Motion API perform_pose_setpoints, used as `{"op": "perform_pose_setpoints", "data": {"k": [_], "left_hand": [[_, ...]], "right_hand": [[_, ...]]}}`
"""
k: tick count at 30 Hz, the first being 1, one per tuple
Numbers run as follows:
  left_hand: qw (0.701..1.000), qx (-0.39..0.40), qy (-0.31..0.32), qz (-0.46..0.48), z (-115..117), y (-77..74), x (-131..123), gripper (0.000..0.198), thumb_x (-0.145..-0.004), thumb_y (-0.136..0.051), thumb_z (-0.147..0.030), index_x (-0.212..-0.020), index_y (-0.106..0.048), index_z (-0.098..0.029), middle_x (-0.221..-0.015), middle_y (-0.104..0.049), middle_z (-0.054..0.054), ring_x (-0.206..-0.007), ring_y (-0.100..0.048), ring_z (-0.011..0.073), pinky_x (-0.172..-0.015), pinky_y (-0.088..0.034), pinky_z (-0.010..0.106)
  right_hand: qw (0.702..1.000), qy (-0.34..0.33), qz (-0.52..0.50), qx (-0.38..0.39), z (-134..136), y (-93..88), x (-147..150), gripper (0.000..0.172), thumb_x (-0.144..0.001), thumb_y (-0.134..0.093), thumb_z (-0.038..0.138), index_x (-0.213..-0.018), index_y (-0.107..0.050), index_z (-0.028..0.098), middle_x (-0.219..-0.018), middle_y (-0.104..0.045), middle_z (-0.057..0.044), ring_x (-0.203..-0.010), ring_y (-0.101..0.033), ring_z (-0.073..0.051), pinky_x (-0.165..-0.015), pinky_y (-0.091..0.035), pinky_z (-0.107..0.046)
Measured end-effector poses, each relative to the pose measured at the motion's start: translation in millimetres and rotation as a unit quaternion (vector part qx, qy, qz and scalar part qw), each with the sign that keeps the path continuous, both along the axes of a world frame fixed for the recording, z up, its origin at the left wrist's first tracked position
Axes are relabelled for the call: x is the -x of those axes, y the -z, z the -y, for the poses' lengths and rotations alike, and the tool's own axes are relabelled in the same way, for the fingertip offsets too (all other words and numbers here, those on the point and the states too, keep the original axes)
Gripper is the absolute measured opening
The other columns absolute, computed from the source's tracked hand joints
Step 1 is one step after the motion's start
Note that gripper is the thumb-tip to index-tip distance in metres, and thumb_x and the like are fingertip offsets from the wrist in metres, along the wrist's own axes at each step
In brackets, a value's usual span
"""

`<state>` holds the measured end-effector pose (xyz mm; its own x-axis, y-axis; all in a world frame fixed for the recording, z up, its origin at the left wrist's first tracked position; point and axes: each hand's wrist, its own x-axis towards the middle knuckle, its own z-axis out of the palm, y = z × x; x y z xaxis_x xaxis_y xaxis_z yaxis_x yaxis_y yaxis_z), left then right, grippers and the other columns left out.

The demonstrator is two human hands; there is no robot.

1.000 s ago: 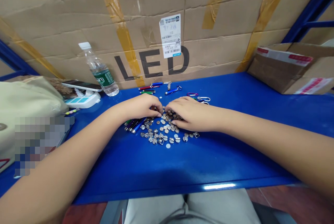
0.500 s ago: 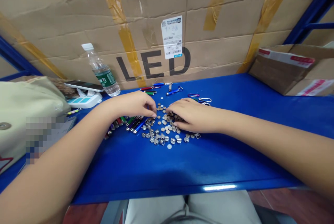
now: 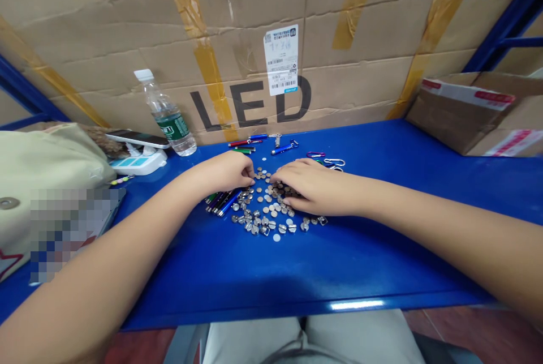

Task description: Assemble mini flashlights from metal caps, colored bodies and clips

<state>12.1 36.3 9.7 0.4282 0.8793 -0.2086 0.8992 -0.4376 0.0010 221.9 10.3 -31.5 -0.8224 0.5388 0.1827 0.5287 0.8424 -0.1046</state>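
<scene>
Both hands rest on a blue metal table (image 3: 297, 262) over a heap of small silver button cells and metal caps (image 3: 267, 214). My left hand (image 3: 229, 172) is curled, its fingertips pinched at the heap's upper left; what they hold is too small to name. My right hand (image 3: 311, 184) lies palm down on the heap's right side, fingers bent and pressed onto the pieces. Several coloured pen-shaped tubes (image 3: 223, 201) lie under my left wrist. More tubes (image 3: 248, 144) and a blue one (image 3: 283, 148) lie behind the hands, with carabiner clips (image 3: 326, 159) to the right.
A large cardboard box marked LED (image 3: 254, 41) forms the back wall. A water bottle (image 3: 167, 115), a phone (image 3: 136, 138) and a power strip (image 3: 139, 163) stand at back left, a cream bag (image 3: 42, 171) at far left. An open carton (image 3: 475, 112) sits at right.
My left hand drew back toward the left a little, then returned to the heap's edge. My right hand stayed on the pile. The view shifted slightly.
</scene>
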Motion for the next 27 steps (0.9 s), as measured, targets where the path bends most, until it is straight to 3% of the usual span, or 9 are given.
{"op": "perform_pose_setpoints", "data": {"k": [8, 15, 27], "left_hand": [[0.998, -0.025, 0.038, 0.037, -1, 2.6, -2, 0.011, -0.072, -0.06, -0.018, -0.08, -0.068, -0.018, -0.079, -0.069, 0.0, -0.07, -0.058, 0.0129, -0.062, -0.04, 0.023], [0.998, -0.04, -0.021, 0.046, -3, 9.4, -4, 0.026, -0.075, -0.062, -0.041, -0.083, -0.067, -0.018, -0.081, -0.069, 0.003, -0.071, -0.059, 0.0163, -0.061, -0.04, 0.026], [0.996, -0.03, -0.016, 0.083, -3, 10.7, -2, 0.016, -0.069, -0.057, -0.02, -0.082, -0.065, -0.018, -0.08, -0.068, 0.001, -0.07, -0.059, 0.0141, -0.061, -0.042, 0.024]], "right_hand": [[1.0, -0.005, 0.001, -0.007, -1, 1.5, -1, 0.021, -0.083, -0.05, 0.024, -0.103, -0.055, 0.018, -0.105, -0.061, -0.011, -0.101, -0.055, -0.025, -0.09, -0.038, -0.043], [1.0, -0.002, 0.004, -0.009, -1, 1.2, -1, 0.025, -0.084, -0.049, 0.024, -0.107, -0.054, 0.017, -0.108, -0.061, -0.012, -0.106, -0.053, -0.026, -0.092, -0.038, -0.045], [1.0, -0.004, -0.008, -0.014, -2, 3.0, -3, 0.028, -0.084, -0.05, 0.024, -0.111, -0.055, 0.017, -0.111, -0.061, -0.013, -0.107, -0.054, -0.028, -0.092, -0.038, -0.046]]}}
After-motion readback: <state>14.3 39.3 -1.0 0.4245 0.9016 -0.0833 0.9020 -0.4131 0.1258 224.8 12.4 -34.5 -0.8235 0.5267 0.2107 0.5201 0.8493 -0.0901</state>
